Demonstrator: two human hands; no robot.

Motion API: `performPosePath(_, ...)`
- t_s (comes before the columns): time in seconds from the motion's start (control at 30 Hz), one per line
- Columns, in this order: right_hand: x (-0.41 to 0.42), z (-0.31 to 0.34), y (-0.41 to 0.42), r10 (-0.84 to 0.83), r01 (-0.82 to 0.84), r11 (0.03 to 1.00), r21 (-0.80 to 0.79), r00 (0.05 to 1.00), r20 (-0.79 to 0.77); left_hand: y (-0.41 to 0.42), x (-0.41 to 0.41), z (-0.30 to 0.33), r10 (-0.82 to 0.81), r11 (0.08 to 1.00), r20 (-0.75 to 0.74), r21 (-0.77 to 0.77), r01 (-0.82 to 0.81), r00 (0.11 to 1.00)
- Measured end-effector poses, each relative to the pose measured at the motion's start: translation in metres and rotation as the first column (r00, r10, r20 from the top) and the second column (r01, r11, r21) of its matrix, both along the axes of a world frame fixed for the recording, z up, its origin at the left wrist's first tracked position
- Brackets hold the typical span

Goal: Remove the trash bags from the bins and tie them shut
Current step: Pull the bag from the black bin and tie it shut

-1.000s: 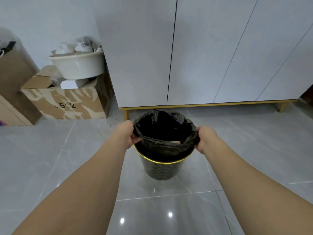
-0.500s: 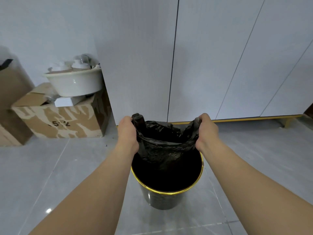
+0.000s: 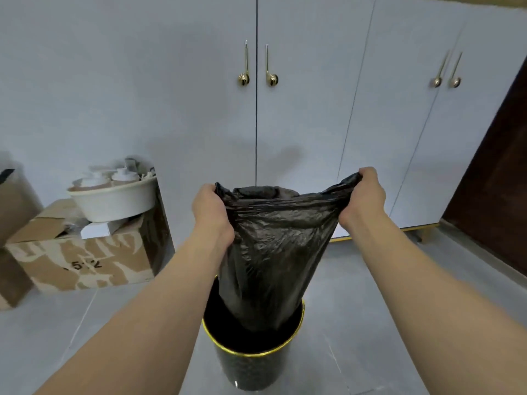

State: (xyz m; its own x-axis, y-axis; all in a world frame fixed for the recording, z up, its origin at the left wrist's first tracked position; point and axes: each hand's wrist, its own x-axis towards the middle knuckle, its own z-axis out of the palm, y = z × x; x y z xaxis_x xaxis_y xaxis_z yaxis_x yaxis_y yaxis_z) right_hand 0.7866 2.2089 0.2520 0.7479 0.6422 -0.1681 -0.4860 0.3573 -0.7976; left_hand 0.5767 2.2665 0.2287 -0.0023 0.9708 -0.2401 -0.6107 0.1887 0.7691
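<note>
While both arms reach forward, the black trash bag hangs stretched between two hands above the bin. Left hand grips the bag's left top edge, fingers curled round the plastic, back of the hand toward the camera. Right hand pinches the right top corner, which it has drawn up higher and farther out than the left side; plastic bunched in the fist. Bag mouth partly open between the hands, upper rim sagging slightly. Bag body narrows downward; its bottom end is still inside the bin's opening, most of its length above the rim. Whether the bottom touches the inside of the bin, cannot tell.

Bin: dark, round, gold band round its rim, standing on grey floor tiles toward the lower middle of the view.

Behind: white cabinet doors with gold handles, a gold strip along the cabinet's bottom edge. Far right, a dark brown panel. Left side of the floor against the wall: cardboard box with open flaps, a white basin sitting on its top, holding white containers; a small white box tucked just under the basin. Another brown box at the left edge, partly cut off
</note>
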Motion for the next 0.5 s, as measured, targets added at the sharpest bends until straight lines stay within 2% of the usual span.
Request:
performPosePath(0.07,0.013,0.021,-0.009,-0.046,0.045,0.999,0.015,0.998,0.042,-0.012,0.018,0.026,-0.095,0.995,-0.028,0.04,0.096,0.995)
performPosePath(0.13,0.028,0.039,-0.021,-0.086,0.084,0.996,0.019,0.986,0.146,-0.023,0.037,0.038,-0.205,0.976,-0.004,0.073,0.205,0.979)
performPosePath(0.2,0.028,0.04,-0.026,-0.026,0.017,0.999,0.05,0.983,0.181,-0.03,0.044,0.044,-0.205,0.97,-0.043,0.123,0.209,0.978)
performPosePath(0.27,0.091,0.039,-0.083,-0.193,0.185,0.981,0.061,0.963,0.19,-0.078,0.124,0.042,-0.408,0.906,-0.075,0.09,0.414,0.91)
performPosePath(0.4,0.097,0.044,-0.094,-0.21,0.204,0.978,0.046,0.95,0.231,-0.096,0.134,0.052,-0.43,0.888,-0.1,0.134,0.44,0.897)
performPosePath(0.5,0.115,0.003,-0.112,-0.213,0.225,0.974,-0.03,0.951,0.222,-0.111,0.155,0.016,-0.422,0.879,-0.245,0.127,0.46,0.873)
